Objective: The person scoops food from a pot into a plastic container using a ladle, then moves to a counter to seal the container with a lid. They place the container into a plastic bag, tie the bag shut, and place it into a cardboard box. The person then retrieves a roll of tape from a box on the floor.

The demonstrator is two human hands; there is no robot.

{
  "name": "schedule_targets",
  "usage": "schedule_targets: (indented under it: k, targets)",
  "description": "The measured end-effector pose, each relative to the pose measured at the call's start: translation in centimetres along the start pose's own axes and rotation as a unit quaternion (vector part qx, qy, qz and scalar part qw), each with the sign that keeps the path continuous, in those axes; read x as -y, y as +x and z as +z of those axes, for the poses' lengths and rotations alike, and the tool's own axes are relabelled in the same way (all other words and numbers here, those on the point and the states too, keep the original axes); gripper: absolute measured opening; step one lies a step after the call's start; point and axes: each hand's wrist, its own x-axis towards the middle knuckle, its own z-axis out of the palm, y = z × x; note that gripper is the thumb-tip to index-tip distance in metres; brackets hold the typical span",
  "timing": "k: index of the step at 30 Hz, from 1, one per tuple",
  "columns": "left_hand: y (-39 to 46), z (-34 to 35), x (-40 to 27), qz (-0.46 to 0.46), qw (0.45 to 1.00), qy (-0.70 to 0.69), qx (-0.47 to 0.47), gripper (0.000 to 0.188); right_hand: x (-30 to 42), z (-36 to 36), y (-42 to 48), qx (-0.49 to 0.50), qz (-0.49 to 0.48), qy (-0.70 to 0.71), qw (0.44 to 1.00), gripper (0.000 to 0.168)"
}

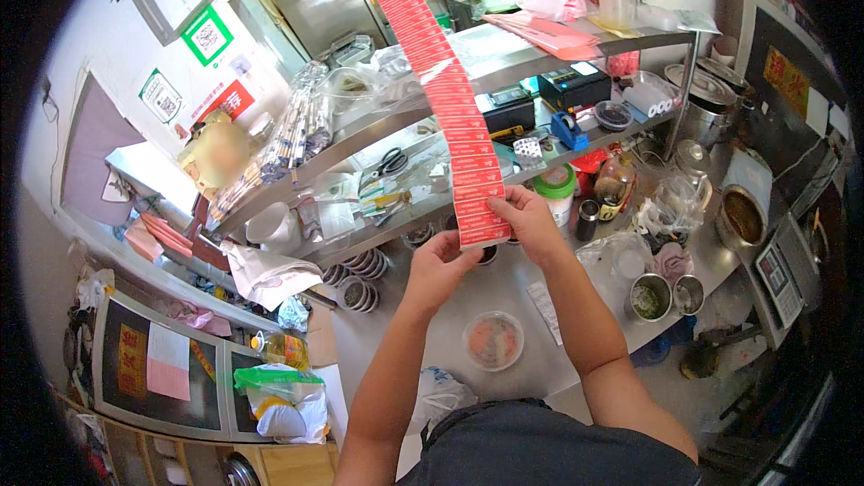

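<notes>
A long strip of red printed labels (466,128) hangs down across the metal shelves, its top end near the top of the picture. At its bottom edge my left hand (442,266) pinches the left corner between thumb and fingers. My right hand (530,219) grips the strip's right edge a little higher up. Below both hands, a round lidded clear plastic container (493,341) with orange and pale food stands on the steel counter (432,337). A paper slip (545,310) with writing lies to the right of that container, beside my right forearm.
The two-tier steel shelf (324,148) holds wrapped chopsticks (297,121), scissors (393,160), a blue tape dispenser (569,131) and black printers (574,86). Stacked small cups (361,283) stand at the left. Steel cups (651,297), bottles and a scale (779,277) are at the right. A plastic bag (442,395) lies near me.
</notes>
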Motion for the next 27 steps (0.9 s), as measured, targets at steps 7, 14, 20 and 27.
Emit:
schedule_targets:
  k: [7,14,20,27]
  targets:
    - [-2.6,0.9,-2.5,0.071,0.99,0.114,-0.048,0.017,2.5,1.6,-4.8,-0.129,-0.435,-0.53,0.717,0.022]
    - [-3.6,1.3,-5.6,0.309,0.909,0.279,-0.01,0.016,4.2,3.3,-6.9,0.002,-0.457,-0.524,0.719,0.028]
    - [-4.2,1.8,-6.3,0.36,0.868,0.343,0.0,0.013,4.9,2.7,-7.9,0.01,-0.467,-0.519,0.716,0.016]
    - [-5.0,1.8,0.5,0.07,0.99,0.121,-0.011,0.023,1.6,2.7,-11.6,-0.235,-0.309,-0.102,0.916,0.013]
